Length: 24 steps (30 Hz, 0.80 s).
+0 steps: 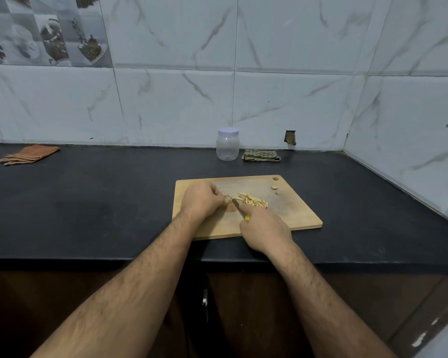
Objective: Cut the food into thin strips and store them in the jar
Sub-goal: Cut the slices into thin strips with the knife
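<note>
- Wooden cutting board [295, 218] lies on the black counter [88, 202]; the left hand [201, 201] pinches a small uncut piece of food [227, 199] at the board's middle, fingers curled round it.
- The right hand [263, 228] grips a yellow-handled knife [239, 208], index finger lying along its back.
- Risk: the piece is small and the blade sits right beside the left fingertips, so a slip could nick them.
- Cut strips [251, 200] are heaped just right of the blade, long axes mostly running left-right.
- The jar [227, 147] stands upright behind the board, lid on, so it must be opened before filling.
</note>
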Each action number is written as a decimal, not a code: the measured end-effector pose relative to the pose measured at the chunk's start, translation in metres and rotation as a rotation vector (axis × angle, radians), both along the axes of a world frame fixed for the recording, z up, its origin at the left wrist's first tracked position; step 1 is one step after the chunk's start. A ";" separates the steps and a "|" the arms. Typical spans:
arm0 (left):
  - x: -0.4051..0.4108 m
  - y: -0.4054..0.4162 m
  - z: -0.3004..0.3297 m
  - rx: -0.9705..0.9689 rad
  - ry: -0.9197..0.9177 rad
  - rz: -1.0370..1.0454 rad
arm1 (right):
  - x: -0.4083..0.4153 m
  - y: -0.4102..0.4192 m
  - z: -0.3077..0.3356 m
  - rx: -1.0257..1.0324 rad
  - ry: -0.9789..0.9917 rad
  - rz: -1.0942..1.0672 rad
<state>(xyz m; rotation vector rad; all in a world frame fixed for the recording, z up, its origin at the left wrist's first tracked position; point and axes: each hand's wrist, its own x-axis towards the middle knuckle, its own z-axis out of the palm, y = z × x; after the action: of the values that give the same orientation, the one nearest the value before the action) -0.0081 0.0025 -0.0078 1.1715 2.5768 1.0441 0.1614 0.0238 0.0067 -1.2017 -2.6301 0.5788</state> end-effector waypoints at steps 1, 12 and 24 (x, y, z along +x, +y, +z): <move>0.001 0.001 0.003 -0.019 -0.085 -0.002 | 0.002 0.000 0.000 0.000 0.003 0.003; 0.009 -0.004 0.022 -0.203 -0.178 -0.088 | 0.007 -0.003 0.004 0.004 -0.038 0.013; 0.013 -0.002 0.004 -0.113 0.016 -0.109 | 0.006 -0.006 0.002 0.090 -0.063 0.020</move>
<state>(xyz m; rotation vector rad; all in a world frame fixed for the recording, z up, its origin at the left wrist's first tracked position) 0.0053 0.0006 -0.0042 1.2794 2.5148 0.8590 0.1675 0.0176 0.0082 -1.1868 -2.6923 0.4282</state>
